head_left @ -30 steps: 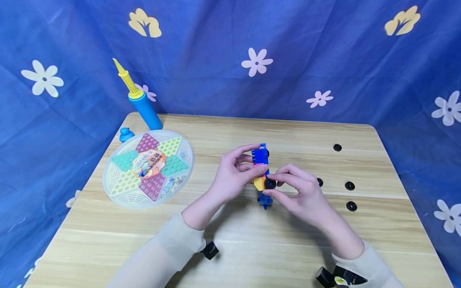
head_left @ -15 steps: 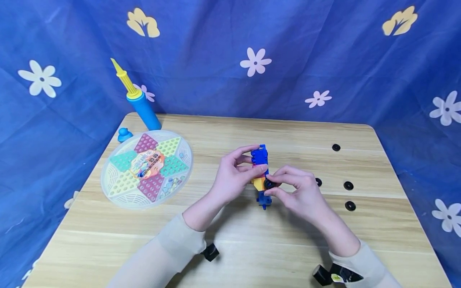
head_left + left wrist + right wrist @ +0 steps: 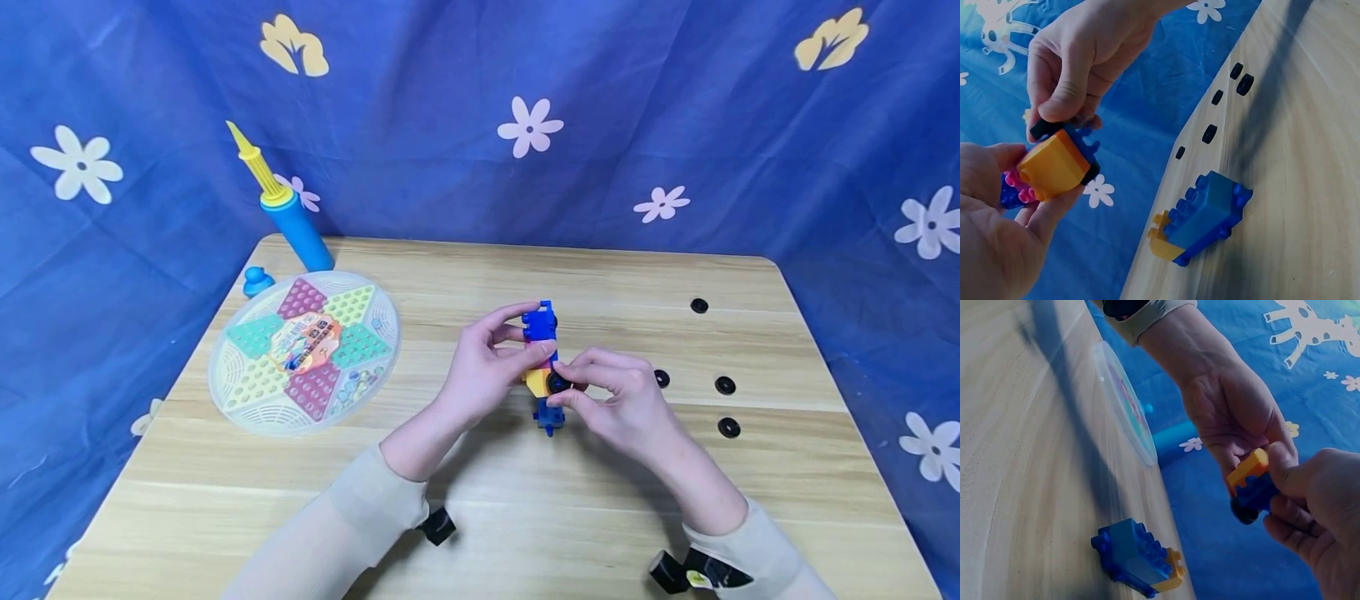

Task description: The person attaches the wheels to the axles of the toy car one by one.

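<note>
My left hand (image 3: 483, 362) grips a toy block car (image 3: 538, 325) built of blue, pink and yellow bricks, thumb on its near side. At its yellow brick (image 3: 1054, 165), my right hand (image 3: 618, 396) pinches a black toy wheel (image 3: 557, 382) between thumb and fingers, against the car's side. Another black wheel (image 3: 1244, 511) shows on the car's lower side in the right wrist view. The car is held up above the table. Below it, a second block piece (image 3: 1204, 209), blue with a yellow end, stands on the tabletop; the held car partly covers it in the head view.
Several loose black wheels, such as one wheel (image 3: 724, 385), lie on the wooden table (image 3: 600, 533) to the right. On the left are a round Chinese checkers board (image 3: 251, 408), a blue and yellow hand pump (image 3: 296, 229) and a small blue duck-like toy (image 3: 257, 282).
Both hands stay in nearly the same place. The right fingers and the wheel have shifted slightly against the car's side. The head view has moved a little.
</note>
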### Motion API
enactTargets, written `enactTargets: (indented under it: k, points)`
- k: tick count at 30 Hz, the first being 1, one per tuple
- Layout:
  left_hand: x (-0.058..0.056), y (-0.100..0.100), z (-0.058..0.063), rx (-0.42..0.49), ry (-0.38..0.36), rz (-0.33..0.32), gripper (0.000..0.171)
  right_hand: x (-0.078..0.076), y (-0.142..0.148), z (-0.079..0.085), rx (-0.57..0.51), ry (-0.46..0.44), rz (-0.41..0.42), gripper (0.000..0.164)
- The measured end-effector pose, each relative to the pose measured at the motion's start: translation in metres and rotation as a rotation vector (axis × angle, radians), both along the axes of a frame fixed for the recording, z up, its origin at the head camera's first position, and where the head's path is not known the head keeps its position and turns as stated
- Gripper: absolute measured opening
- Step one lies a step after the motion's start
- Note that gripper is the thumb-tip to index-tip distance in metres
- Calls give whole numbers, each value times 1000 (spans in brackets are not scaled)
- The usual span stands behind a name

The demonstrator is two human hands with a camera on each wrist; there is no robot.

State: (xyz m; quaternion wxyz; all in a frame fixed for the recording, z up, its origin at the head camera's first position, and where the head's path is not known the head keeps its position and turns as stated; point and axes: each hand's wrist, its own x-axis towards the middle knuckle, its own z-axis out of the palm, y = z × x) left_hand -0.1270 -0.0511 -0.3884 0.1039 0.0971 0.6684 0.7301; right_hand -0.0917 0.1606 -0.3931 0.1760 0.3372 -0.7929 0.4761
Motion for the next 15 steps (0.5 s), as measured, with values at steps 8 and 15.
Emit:
enactTargets:
  k: [8,15]
  points:
    - [2,0,4,-28,48,1,52,0,0,1,-3,-7,2,31]
    - [2,-3,6,43,-17,-18,56,-3,8,-3,-43,-64,117,45]
